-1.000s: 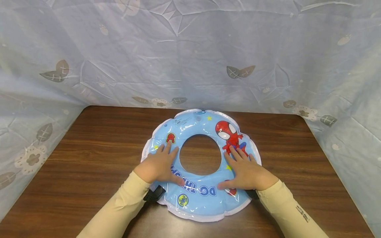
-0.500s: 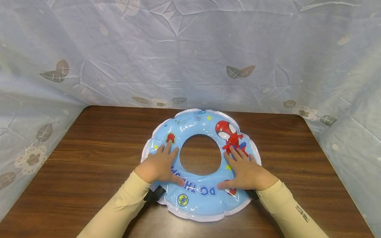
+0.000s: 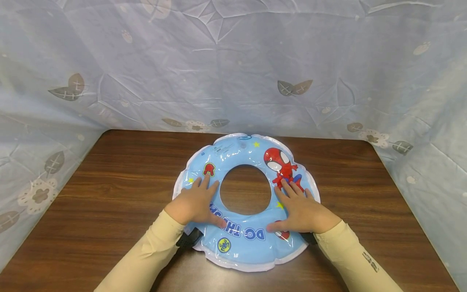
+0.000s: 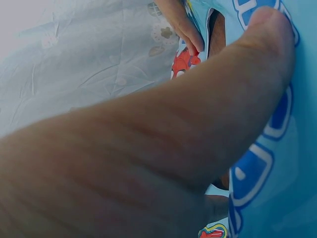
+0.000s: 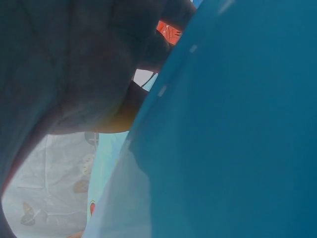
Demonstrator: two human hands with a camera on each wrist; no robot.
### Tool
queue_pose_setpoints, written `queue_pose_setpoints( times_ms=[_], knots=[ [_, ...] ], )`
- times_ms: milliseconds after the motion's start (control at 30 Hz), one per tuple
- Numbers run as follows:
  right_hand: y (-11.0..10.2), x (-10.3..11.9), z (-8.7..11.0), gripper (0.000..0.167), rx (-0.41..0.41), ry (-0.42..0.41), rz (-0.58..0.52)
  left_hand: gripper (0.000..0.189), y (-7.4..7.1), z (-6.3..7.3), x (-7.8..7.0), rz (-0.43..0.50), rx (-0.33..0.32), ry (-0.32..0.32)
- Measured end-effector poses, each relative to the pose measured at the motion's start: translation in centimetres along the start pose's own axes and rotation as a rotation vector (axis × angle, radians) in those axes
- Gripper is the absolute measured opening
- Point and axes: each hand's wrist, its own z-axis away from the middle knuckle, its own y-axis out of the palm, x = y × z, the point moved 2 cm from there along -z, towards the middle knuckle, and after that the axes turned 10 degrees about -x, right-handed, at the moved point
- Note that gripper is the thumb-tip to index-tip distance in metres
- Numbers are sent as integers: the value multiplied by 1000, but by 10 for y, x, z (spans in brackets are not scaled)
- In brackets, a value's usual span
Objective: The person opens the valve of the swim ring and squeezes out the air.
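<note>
A light blue inflatable swim ring (image 3: 248,251) lies flat on the brown wooden table (image 3: 120,182), puffed up, with a white scalloped edge. Red masked figures, yellow stars and blue lettering are printed on it. My left hand (image 3: 197,202) rests on the ring's left side, fingers spread and straight. On the right side my right hand (image 3: 303,211) lies the same way, its thumb toward the lettering. In the left wrist view, the left thumb (image 4: 270,29) touches the printed letters. The right wrist view shows the right hand (image 5: 74,64) dark and close against the blue vinyl.
Behind the table and along both sides hangs a pale grey-blue curtain (image 3: 240,61) with leaf and flower prints. Dark wrist straps (image 3: 189,238) sit under both wrists, near the ring's front edge. Table surface shows through the ring's round hole.
</note>
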Motion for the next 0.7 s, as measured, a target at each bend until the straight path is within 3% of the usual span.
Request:
queue_pose_setpoints(
  times_ms=[700],
  knots=[
    [1, -1, 0, 121, -4, -4, 2, 123, -1, 1, -1, 9, 11, -6]
  ],
)
